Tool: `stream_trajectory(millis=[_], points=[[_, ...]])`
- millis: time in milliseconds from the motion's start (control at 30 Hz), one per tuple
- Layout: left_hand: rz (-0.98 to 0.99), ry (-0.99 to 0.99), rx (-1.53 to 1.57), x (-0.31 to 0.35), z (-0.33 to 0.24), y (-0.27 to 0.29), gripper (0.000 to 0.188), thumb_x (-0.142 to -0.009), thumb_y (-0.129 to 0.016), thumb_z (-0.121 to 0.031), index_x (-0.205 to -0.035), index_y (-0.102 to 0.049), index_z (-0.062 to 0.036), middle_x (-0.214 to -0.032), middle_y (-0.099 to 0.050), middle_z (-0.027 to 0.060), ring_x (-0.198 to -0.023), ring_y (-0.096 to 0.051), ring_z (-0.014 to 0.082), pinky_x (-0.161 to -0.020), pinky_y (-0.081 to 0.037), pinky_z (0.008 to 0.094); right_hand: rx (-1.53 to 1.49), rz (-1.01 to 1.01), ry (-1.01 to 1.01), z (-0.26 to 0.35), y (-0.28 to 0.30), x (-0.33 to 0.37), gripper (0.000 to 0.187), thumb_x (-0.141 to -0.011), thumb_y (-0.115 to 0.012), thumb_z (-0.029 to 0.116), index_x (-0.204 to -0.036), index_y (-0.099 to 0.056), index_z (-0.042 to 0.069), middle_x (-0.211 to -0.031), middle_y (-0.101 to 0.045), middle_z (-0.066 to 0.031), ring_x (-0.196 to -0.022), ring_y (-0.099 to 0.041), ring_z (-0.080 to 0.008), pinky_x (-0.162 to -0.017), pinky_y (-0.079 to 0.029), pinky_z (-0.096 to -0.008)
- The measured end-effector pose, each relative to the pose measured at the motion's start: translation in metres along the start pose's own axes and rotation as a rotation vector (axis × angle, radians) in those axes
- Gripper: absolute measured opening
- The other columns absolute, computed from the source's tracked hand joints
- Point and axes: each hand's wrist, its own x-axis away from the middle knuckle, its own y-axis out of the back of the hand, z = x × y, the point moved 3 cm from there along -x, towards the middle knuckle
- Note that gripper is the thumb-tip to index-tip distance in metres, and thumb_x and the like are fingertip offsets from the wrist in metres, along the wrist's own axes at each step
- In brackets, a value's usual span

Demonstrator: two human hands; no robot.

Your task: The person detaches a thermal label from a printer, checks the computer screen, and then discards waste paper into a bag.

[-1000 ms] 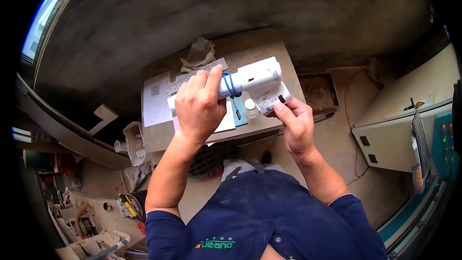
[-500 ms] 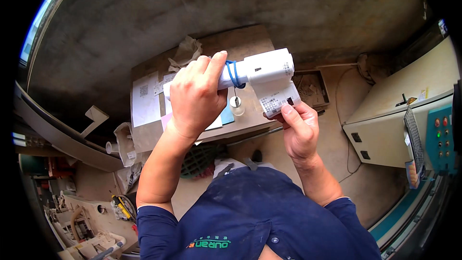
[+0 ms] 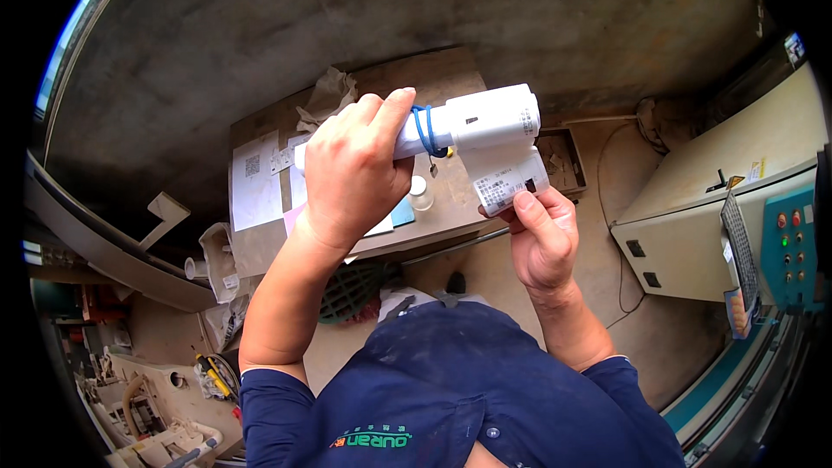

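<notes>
My left hand (image 3: 357, 160) is wrapped around a white rod-like core, fingers closed on it above the table. A roll of white labels (image 3: 496, 114) sits on the core's right end. Beside my left thumb a blue cord (image 3: 426, 128) is wound round the core, with a small dark piece dangling from it. From the roll hangs a loose strip of printed labels (image 3: 504, 182) bearing dark square codes. My right hand (image 3: 544, 234) pinches the lower end of that strip between thumb and fingers.
Under my hands stands a worktable (image 3: 329, 247) with printed sheets (image 3: 256, 182), a small clear bottle (image 3: 420, 195) and crumpled paper (image 3: 328, 97). At the right are a cream cabinet (image 3: 685, 217) and a teal control panel (image 3: 790, 247). A dark green basket (image 3: 351, 293) is below the table edge.
Both hands, the roll and the strip have shifted slightly right in view. The dark piece on the cord hangs a little differently. Both grips are the same.
</notes>
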Motion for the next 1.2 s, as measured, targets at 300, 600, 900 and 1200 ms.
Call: stream_trajectory(millis=[300, 600, 900, 1200], points=[[0.072, 0.076, 0.097, -0.001, 0.000, -0.001, 0.044, -0.062, -0.063, -0.004, -0.105, -0.060, -0.0073, -0.077, -0.057, 0.0087, -0.067, -0.060, 0.0282, -0.059, -0.049, 0.0375, 0.012, 0.009, 0.012, 0.002, 0.002, 0.001, 0.023, -0.088, -0.054, 0.012, -0.102, -0.060, -0.006, -0.095, -0.065, -0.0147, -0.084, -0.064, -0.0232, -0.081, -0.052, -0.0380], [0.284, 0.204, 0.250, 0.001, 0.002, -0.005, 0.042, -0.064, -0.062, -0.002, -0.106, -0.061, -0.0009, -0.100, -0.064, 0.0176, -0.088, -0.063, 0.0339, -0.079, -0.050, 0.0363, 0.025, -0.018, 0.000, 0.001, 0.005, 0.003, 0.023, -0.088, -0.054, 0.011, -0.101, -0.058, -0.007, -0.096, -0.064, -0.0156, -0.086, -0.063, -0.0226, -0.082, -0.052, -0.0385], [0.665, 0.436, 0.707, 0.003, 0.002, -0.015, 0.033, -0.070, -0.059, -0.008, -0.102, -0.062, -0.0018, -0.077, -0.064, 0.0167, -0.071, -0.064, 0.0273, -0.067, -0.049, 0.0339, 0.021, -0.056, -0.014, -0.004, 0.014, 0.003, 0.021, -0.088, -0.053, 0.011, -0.099, -0.058, -0.006, -0.097, -0.064, -0.0159, -0.086, -0.063, -0.0225, -0.081, -0.053, -0.0384], [0.593, 0.408, 0.785, 0.012, -0.004, -0.023, 0.035, -0.074, -0.064, -0.013, -0.108, -0.059, -0.0031, -0.081, -0.065, 0.0134, -0.073, -0.063, 0.0201, -0.067, -0.049, 0.0326, 0.043, -0.067, -0.018, -0.012, 0.025, 0.001, 0.022, -0.088, -0.053, 0.011, -0.101, -0.059, -0.006, -0.097, -0.064, -0.0147, -0.086, -0.063, -0.0216, -0.081, -0.052, -0.0361]])
